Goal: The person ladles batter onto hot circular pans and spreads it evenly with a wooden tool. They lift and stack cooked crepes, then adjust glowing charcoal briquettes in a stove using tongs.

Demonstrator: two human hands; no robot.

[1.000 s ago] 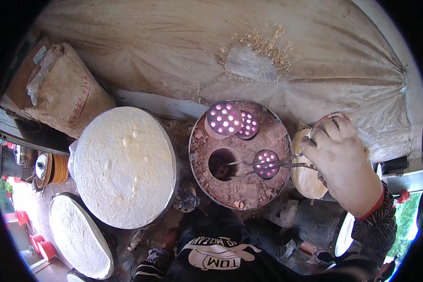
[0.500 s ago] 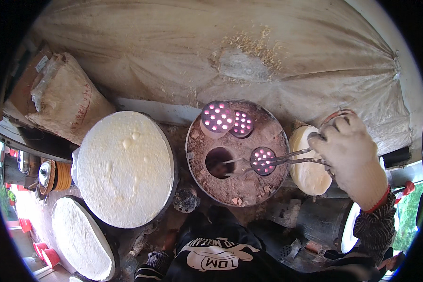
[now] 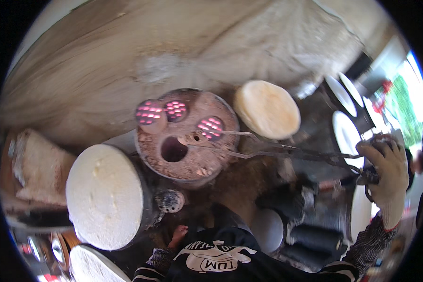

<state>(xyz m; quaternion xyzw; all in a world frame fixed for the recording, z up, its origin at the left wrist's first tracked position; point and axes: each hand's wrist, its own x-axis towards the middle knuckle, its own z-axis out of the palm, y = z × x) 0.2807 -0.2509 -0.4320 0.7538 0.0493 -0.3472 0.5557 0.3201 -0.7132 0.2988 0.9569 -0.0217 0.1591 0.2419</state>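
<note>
My right hand (image 3: 386, 171), in a pale work glove, is closed round the handles of long metal tongs (image 3: 286, 149). The tongs reach left over a round stove (image 3: 211, 167) with an earthy, reddish-brown top. At their tips is a pale brown lump with a dark hole (image 3: 191, 137), apparently a piece of spent briquette, beside the stove's dark open hole (image 3: 174, 149). Glowing honeycomb briquettes show at the back: one standing proud (image 3: 150, 114), one beside it (image 3: 176, 111), another (image 3: 210, 127) under the tongs. My bare left hand (image 3: 178, 234) rests low near my body, its fingers blurred.
A large white-topped drum (image 3: 105, 197) stands left of the stove, with a second round white top (image 3: 94, 264) nearer. A dark holed briquette (image 3: 169, 200) sits by the stove's foot. Right of the stove is a cream round slab (image 3: 267, 109); white discs (image 3: 345, 134) stand farther right.
My right hand has drawn right and away from the stove, and more of the tongs shows. The pale lump now appears at their tips. The view has swung right; my left hand shows more clearly.
</note>
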